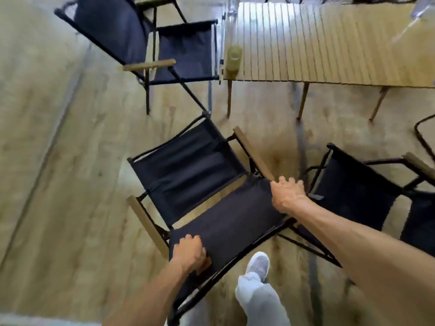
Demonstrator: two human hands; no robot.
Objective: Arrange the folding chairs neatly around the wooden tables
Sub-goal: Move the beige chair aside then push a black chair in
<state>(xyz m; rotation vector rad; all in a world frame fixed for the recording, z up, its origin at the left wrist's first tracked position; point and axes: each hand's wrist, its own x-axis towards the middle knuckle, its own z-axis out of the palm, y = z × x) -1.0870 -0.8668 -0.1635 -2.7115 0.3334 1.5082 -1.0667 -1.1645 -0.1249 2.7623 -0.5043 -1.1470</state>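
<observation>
A black fabric folding chair [188, 170] with wooden armrests stands right below me, turned at an angle to the slatted wooden table [329, 50] at the upper right. My left hand [190, 251] grips the left end of its backrest top. My right hand [288, 194] holds the backrest's right end. A second folding chair [186, 49] stands at the table's left end. A third chair [353, 196] sits close on the right, partly hidden under my right forearm.
A pale green cup [233, 58] rests on the table's left edge. My leg and white shoe [257, 264] are behind the held chair. Another chair's frame [423, 135] shows at the right edge. Wood floor stretches to the left.
</observation>
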